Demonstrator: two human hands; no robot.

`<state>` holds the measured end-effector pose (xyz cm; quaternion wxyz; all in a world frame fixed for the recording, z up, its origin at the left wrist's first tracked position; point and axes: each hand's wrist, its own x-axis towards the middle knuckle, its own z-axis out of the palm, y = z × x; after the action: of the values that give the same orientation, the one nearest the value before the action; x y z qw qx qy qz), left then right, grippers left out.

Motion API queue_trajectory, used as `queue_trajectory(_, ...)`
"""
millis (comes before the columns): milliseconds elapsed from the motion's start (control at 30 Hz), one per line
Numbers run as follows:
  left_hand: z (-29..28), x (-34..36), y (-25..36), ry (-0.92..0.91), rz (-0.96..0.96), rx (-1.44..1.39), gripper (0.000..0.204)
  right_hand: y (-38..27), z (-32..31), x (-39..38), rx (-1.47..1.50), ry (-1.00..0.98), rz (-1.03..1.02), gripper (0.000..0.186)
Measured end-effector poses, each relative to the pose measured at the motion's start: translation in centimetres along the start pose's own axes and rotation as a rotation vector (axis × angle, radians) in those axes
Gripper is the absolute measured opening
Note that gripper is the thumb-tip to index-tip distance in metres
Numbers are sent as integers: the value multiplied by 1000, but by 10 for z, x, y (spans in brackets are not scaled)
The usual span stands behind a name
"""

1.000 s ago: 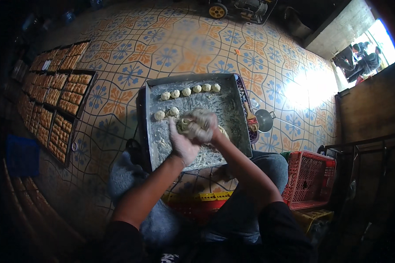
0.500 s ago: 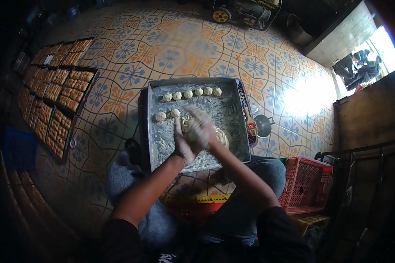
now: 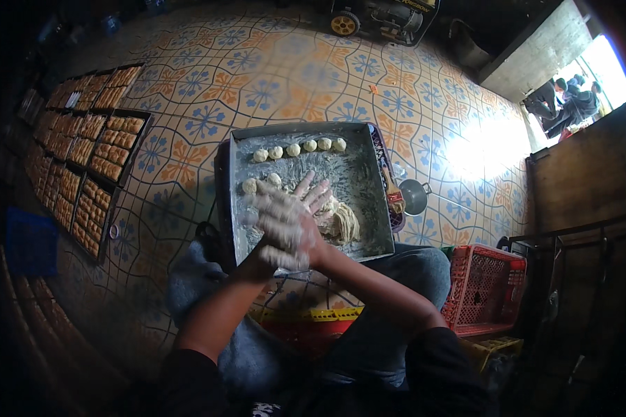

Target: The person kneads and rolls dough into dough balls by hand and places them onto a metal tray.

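Observation:
My left hand (image 3: 314,194) and my right hand (image 3: 279,221) cross over a square metal tray (image 3: 383,208), palm against palm. The right one lies on top, dusted white with flour and a little blurred, its fingers stretched toward the left. Beneath it, the left fingers spread to the upper right. Whether any dough sits between the palms is hidden. A row of several small dough balls (image 3: 293,149) lines the far part of the tray. Two more dough balls (image 3: 274,179) lie closer, partly behind my fingers. Right of my hands rests a larger lump of dough (image 3: 346,222).
A brush (image 3: 394,193) and a round metal pan (image 3: 415,197) are beside the tray's right side. Trays of baked pastries (image 3: 90,208) cover the floor at left. A red plastic crate (image 3: 485,288) stands near my right knee. A wheeled machine (image 3: 382,21) is at the back.
My hands have slid across each other. The right one has turned its fingers to the left over the left hand, whose fingers now point up and right.

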<state>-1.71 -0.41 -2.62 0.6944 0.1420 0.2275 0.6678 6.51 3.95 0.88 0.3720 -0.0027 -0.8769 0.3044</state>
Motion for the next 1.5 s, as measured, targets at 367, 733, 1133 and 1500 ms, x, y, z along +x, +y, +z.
queue_trajectory(367, -5, 3, -11, -16, 5, -359, 107, 35, -5, -11, 48, 15, 138, 57)
queue_trajectory(733, 29, -8, -8, 121, 39, -271, 102, 39, -14, -9, 9, 236, 268, 64)
queue_trajectory(1133, -4, 1, -48, 209, -83, 81, 126, 69, -6, -1, 817, 538, 687, 81)
queue_trajectory(1500, 19, -9, 2, 41, 91, -443, 97, 54, -21, 2, 46, -45, 270, 85)
